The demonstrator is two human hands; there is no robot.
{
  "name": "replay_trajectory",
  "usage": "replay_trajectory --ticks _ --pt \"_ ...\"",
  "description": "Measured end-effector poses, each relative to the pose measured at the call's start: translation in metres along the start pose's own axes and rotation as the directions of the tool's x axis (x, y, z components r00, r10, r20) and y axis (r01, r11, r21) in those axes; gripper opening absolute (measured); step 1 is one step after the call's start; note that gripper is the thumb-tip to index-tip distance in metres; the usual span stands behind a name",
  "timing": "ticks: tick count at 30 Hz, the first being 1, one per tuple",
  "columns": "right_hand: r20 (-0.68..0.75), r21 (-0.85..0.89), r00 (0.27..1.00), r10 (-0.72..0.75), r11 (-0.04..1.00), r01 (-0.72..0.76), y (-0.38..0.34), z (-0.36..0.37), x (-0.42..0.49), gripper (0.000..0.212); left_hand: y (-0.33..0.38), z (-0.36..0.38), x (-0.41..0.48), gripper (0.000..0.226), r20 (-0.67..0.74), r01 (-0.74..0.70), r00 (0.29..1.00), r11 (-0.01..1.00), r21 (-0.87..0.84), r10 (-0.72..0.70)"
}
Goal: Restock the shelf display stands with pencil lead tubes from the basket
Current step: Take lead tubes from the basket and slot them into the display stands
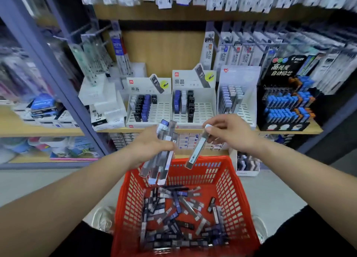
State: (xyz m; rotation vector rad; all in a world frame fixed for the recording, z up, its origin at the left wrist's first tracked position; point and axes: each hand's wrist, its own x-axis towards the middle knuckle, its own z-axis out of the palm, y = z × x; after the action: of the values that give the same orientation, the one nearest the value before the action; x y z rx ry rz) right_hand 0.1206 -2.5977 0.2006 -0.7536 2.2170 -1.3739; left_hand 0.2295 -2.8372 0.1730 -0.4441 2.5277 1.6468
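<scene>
Red basket point(231, 179) sat below my fingers point(216, 122), lead tubes held over it.
My left hand point(152, 144) curled round a bundle of tubes point(164, 156); my right hand point(229, 133) pinched a single tube point(197, 150) by its cap. Loose tubes point(179, 218) lay beneath those fingers; display stands point(195, 110) stood beyond them on the shelf point(189, 130).

The left hand point(152, 146) and right hand point(231, 133) are bare, with black legwear point(87, 241) and pale shoes point(102, 218) below

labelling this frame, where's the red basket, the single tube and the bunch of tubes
red basket point(230, 187), head view, right wall
single tube point(197, 150), head view, middle of its body
bunch of tubes point(161, 168), head view, lower half
</scene>
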Motion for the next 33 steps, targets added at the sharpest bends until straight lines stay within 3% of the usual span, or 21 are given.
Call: replay_trajectory --ticks 2,5,10,15,21,33 --pt "-0.062 0.008 0.998 -0.009 1.0 0.01 -0.001 -0.009 0.002 0.01 0.006 -0.004 0.002 0.023 -0.04 -0.022 0.999 0.999 -0.026 0.021" --pt "-0.176 0.035 0.984 0.013 0.999 -0.007 0.007 -0.018 0.008 0.012 0.003 -0.004 0.013 0.04 -0.085 -0.015 0.996 0.996 -0.083 0.007" --pt "-0.279 -0.102 0.96 -0.019 0.995 -0.01 0.018 -0.047 0.029 0.012 0.006 0.006 0.043 0.036 -0.16 -0.011 0.987 0.989 -0.145 -0.012" --pt "-0.38 -0.288 0.923 -0.059 0.956 -0.058 0.046 -0.101 0.044 0.011 0.01 0.025 0.064 0.026 -0.118 -0.05 0.993 0.985 -0.164 0.03" --pt "-0.55 -0.325 0.833 -0.058 0.934 -0.149 0.08 -0.133 0.064 0.009 0.021 0.047 0.084 0.021 -0.096 -0.073 0.994 0.981 -0.181 0.056" --pt "-0.479 -0.444 0.874 -0.084 0.882 -0.158 0.092 -0.14 0.07 0.012 0.023 0.069 0.102 0.031 -0.057 -0.03 0.998 0.982 -0.184 0.02"
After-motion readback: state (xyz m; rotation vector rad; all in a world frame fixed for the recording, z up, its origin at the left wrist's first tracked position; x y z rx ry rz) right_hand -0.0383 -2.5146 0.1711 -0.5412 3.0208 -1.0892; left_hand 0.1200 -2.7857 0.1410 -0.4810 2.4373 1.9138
